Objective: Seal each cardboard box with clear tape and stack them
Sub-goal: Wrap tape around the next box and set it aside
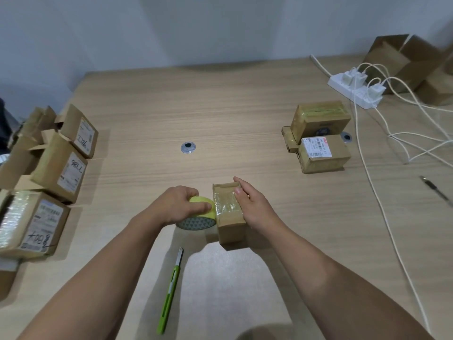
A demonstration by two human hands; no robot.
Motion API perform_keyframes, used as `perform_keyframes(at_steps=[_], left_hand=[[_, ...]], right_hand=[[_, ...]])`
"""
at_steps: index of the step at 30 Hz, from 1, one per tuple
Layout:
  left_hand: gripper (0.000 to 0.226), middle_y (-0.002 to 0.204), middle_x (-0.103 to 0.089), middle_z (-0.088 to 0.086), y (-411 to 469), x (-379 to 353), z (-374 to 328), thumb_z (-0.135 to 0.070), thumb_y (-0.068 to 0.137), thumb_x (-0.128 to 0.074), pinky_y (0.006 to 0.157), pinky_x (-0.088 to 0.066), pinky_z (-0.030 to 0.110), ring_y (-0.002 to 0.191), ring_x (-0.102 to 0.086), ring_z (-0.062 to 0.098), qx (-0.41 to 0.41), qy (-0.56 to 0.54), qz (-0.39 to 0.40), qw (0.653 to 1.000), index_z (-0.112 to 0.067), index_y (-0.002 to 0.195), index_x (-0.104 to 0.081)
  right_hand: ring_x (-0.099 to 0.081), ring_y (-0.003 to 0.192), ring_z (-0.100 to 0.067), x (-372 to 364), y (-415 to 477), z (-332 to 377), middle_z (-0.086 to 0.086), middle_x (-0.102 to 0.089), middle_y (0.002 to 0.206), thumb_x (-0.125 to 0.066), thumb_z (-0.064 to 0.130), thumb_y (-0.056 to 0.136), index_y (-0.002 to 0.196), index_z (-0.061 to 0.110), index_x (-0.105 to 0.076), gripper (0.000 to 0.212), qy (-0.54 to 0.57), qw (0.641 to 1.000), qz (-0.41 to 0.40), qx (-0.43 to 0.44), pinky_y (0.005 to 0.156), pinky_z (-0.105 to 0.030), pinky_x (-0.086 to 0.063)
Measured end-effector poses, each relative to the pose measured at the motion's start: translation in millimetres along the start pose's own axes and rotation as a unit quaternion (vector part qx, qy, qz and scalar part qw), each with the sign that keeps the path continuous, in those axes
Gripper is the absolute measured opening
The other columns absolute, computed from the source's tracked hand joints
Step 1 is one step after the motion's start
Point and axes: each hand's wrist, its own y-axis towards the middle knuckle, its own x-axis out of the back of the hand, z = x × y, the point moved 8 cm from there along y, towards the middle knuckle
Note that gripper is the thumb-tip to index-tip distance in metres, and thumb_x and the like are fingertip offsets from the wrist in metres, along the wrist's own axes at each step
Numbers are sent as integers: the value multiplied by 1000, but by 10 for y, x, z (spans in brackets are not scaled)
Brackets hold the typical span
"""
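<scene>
Lower centre of frame: the left grip (pixel 181 204) curls round the yellow-green tape roll (pixel 201 218), which touches the left edge of the small cardboard box (pixel 231 227). The right grip (pixel 250 204) clasps the box's right side, thumb on the glossy taped top. The box's long axis runs up-frame, and the tape crosses it.

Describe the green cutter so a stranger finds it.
On the light wooden table, look between the person's forearms, below the yellow tape roll. The slim lime-green plastic box cutter lies there untouched; the dark tool at far right is its only lookalike.
</scene>
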Motion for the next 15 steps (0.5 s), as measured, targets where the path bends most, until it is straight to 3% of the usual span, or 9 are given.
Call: perform_keyframes(at_steps=[4,6,9,12,15], left_hand=[[39,65,-57,-2,16,-39,-46,-47,78,-79,58,-38,29,63,-54,16,2,-62,-1,998,-19,65,-54],[41,69,-59,-4,0,-9,-45,-55,68,-73,60,-39,30,65,-55,14,-7,-97,-18,995,-20,71,-53],[35,73,-58,-9,-65,-28,-42,-55,68,-64,62,-38,32,69,-53,13,-38,-180,-29,983,-23,78,-54],[16,79,-56,-5,-95,-85,-33,-31,72,-58,63,-38,31,71,-51,13,-57,-302,-20,951,-22,85,-58],[31,79,-60,-3,-92,-207,-36,-37,68,-67,59,-41,22,71,-55,10,-64,-352,22,933,-15,90,-62]], right_hand=[[-51,133,-13,63,17,-114,4,-57,143,-46,34,106,141,36,-55,36,79,996,-26,-27,115,-38,-41],[-61,124,-17,35,4,-233,2,-64,135,-47,34,105,134,40,-61,32,158,985,-37,-59,109,-44,-48],[-67,115,-17,-7,-25,-346,-1,-68,129,-45,30,108,132,42,-61,31,241,965,-39,-94,103,-42,-53],[-54,132,-17,51,-11,-382,3,-58,144,-47,36,106,132,49,-60,31,202,975,-39,-82,113,-43,-44],[-52,133,-12,214,-8,-419,7,-56,144,-50,39,104,142,43,-52,38,133,986,-68,-79,114,-38,-42]])
